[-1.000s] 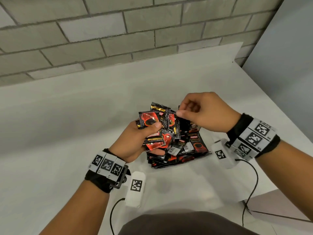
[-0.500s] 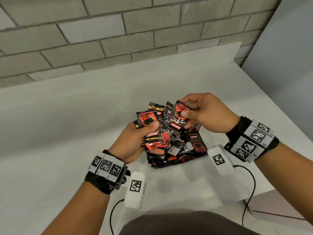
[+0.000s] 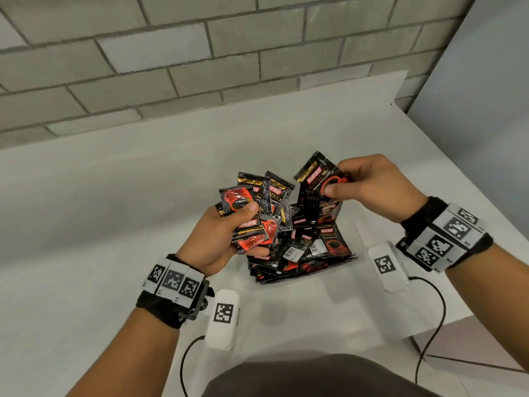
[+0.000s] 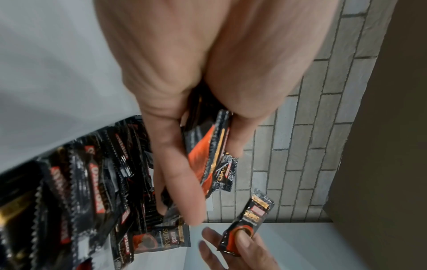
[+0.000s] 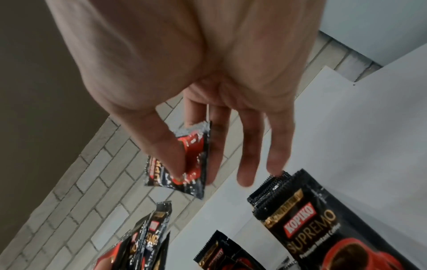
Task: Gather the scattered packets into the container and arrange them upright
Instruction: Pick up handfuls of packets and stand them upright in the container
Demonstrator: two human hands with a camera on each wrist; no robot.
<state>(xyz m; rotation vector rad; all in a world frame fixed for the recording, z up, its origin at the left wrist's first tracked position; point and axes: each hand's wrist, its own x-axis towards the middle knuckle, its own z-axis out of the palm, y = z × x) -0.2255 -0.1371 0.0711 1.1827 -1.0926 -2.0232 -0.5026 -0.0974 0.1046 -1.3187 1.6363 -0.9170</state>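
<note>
Black "KOPIKO SUPREMO" packets [image 3: 303, 247]

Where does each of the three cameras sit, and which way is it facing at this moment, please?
Head: worn on the head, looks forward and down at the white table and brick wall; both forearms, left hand, right hand show.
Left wrist: looks along the left hand at its bunch of packets.
Right wrist: looks along the right hand at its single packet.
Shared: the single packet appears in all three views, as does the heap of packets.

Right hand [image 3: 369, 187] lifted single packet [image 3: 317, 179] clear of left hand's [image 3: 220, 239] bunch [image 3: 257, 213], apparently turned upright.
</note>
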